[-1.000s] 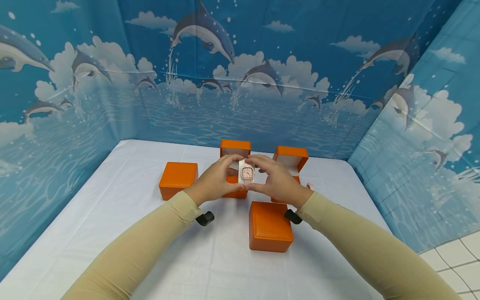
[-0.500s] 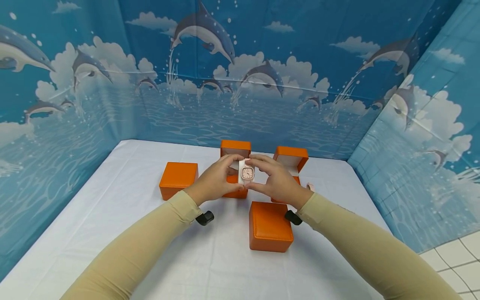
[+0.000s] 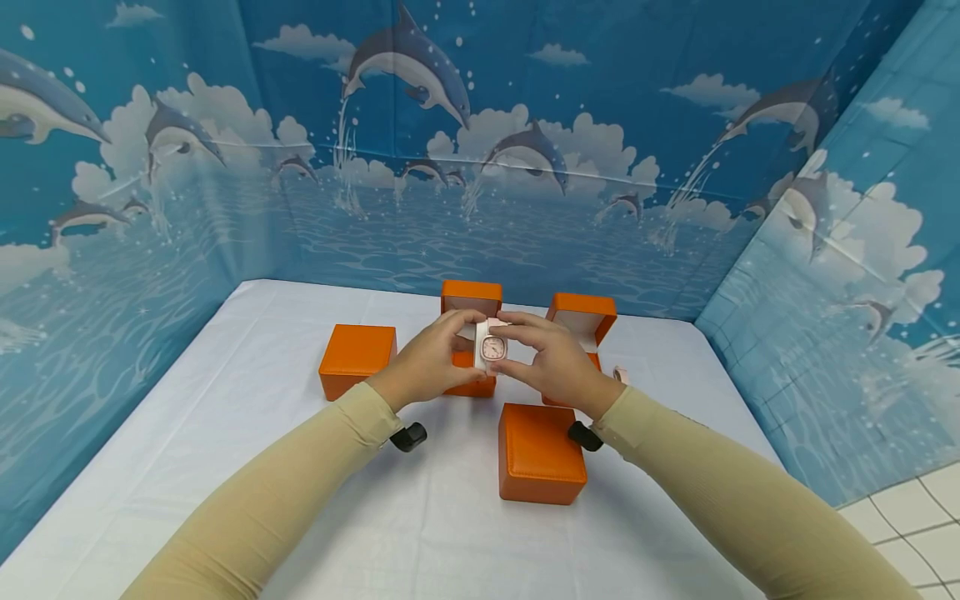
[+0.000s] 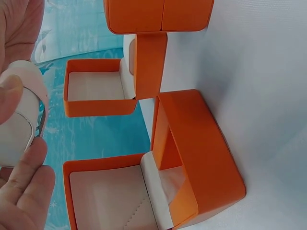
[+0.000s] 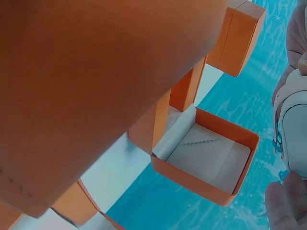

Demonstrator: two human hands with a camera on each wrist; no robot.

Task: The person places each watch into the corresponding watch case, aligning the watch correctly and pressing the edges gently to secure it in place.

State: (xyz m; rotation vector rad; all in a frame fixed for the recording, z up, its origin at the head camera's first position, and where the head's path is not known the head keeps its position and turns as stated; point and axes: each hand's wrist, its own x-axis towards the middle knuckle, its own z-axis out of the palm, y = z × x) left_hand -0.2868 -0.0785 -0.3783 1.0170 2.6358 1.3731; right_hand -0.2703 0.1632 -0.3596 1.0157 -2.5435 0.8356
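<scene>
A pink-strapped watch (image 3: 492, 348) with a squarish face wraps a small white cushion (image 3: 479, 335), held up between both hands in the head view. My left hand (image 3: 427, 360) grips the cushion from the left with thumb and fingers. From the right, my right hand (image 3: 558, 362) pinches the watch, fingers above and thumb below. In the left wrist view the cushion (image 4: 17, 136) shows the pink strap around it. The right wrist view shows the cushion (image 5: 295, 136) at the right edge. Right behind the hands stands an open orange box (image 3: 471, 292), partly hidden by them.
Another open orange box (image 3: 583, 315) stands at the back right, beside a second pink strap (image 3: 621, 375) on the white tablecloth (image 3: 360, 517). Closed orange boxes sit at left, the left box (image 3: 357, 354), and in front, the front box (image 3: 542, 454). A dolphin-print curtain (image 3: 480, 208) surrounds the table.
The watch and cushion have turned slightly and shifted a little left. The right fingers and thumb have moved in over the watch. The boxes have stayed in place.
</scene>
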